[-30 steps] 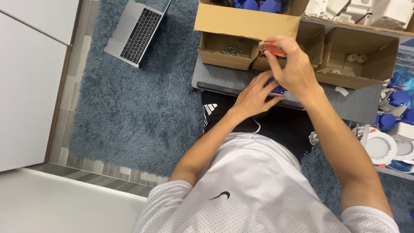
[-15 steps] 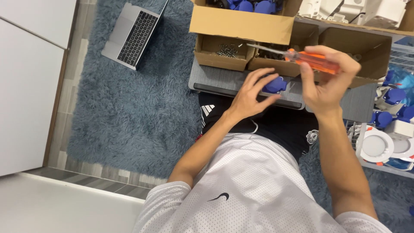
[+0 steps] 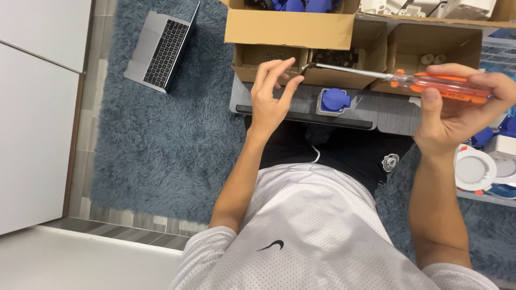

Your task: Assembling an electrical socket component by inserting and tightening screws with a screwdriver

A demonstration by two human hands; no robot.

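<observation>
From the head view, you have a screwdriver [image 3: 408, 80] lying across your lap board, its orange handle in your right hand [image 3: 457, 107] and its metal shaft reaching left to your left hand [image 3: 271, 94]. The step in hand looks like loading the tip, so keep the shaft level and steady with the right hand, and let the left fingertips do the fine work at the tip; I judge a tilt would drop whatever small piece you are seating there. Whether a screw sits at the tip I cannot tell, as it is too small to see.

Your right hand is closed around the handle, thumb [image 3: 430, 99] pressed on top and fingers wrapped beneath. Your left hand is half open, fingers loosely spread, with thumb and forefinger pinching near the tip of the shaft.

The blue socket part [image 3: 334, 100] rests on the grey board [image 3: 376, 110], between your two hands and untouched. Cardboard boxes [image 3: 290, 29] stand just behind the board; a laptop [image 3: 161, 51] lies well apart on the blue rug [image 3: 161, 139].
</observation>
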